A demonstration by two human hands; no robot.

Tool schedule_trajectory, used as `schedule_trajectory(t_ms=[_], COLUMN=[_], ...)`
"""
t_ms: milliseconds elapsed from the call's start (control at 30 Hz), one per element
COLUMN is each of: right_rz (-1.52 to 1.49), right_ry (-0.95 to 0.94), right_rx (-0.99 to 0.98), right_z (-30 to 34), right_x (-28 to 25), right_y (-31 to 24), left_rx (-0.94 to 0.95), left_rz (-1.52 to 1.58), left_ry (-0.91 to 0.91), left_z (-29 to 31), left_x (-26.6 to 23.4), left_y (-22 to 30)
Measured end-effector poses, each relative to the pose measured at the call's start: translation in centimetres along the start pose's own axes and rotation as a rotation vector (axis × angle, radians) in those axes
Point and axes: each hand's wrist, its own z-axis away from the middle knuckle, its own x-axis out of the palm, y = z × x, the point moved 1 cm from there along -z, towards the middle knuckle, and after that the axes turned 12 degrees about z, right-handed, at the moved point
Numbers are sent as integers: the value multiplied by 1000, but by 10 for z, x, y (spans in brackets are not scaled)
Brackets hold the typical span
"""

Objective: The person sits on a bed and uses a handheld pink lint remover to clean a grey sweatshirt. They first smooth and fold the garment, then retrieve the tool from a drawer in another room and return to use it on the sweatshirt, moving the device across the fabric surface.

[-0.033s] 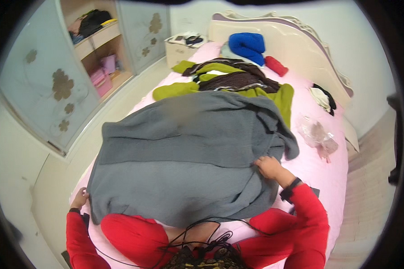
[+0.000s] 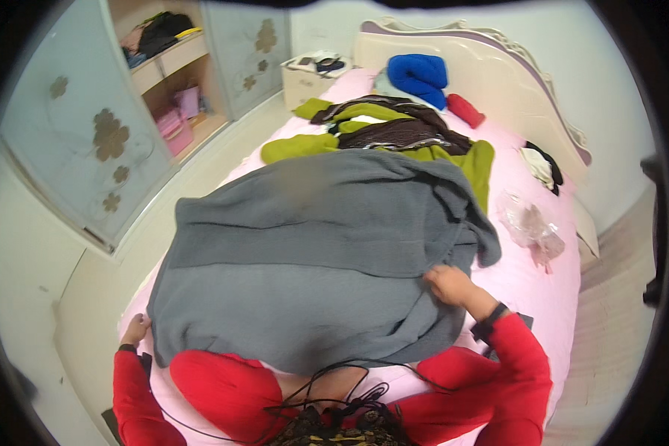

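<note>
A large grey fleece-like cloth [image 2: 275, 238], perhaps a garment or blanket, lies spread over the pink bed sheet [image 2: 526, 297] in front of my crossed, red-clad legs. A darker flap covers its far half, and its right side is bunched into folds. My right hand [image 2: 451, 285] is closed with a pinch on the flap's edge at the right. At the far left, my left hand [image 2: 135, 328] touches the cloth's near left edge, fingers bent together; what its fingertips hold is too small to make out. Black cords [image 2: 327, 386] hang over my lap.
Beyond the grey cloth lie a green and dark brown garment [image 2: 394, 134], a blue folded bundle [image 2: 418, 78] and a red roll [image 2: 465, 110]. A clear plastic bag [image 2: 531, 230] rests at right. An open wardrobe [image 2: 172, 82] and a bedside cabinet [image 2: 308, 85] stand beyond the bed's left side.
The whole view has shifted slightly, so everything sits a little farther right. Hands and cloth hold nearly the same positions.
</note>
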Motion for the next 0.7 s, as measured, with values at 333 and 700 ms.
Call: schedule_trajectory(t_ms=[333,700], right_rz=[248,-87], right_ry=[-296,-153], right_rx=[-411,-18], right_z=[59,46], right_x=[-7,-40], right_y=[-81,-34], left_rx=[-218,206], left_rz=[837,819], left_ry=[-653,232], left_z=[80,60], left_x=[33,-47], left_y=[-35,13])
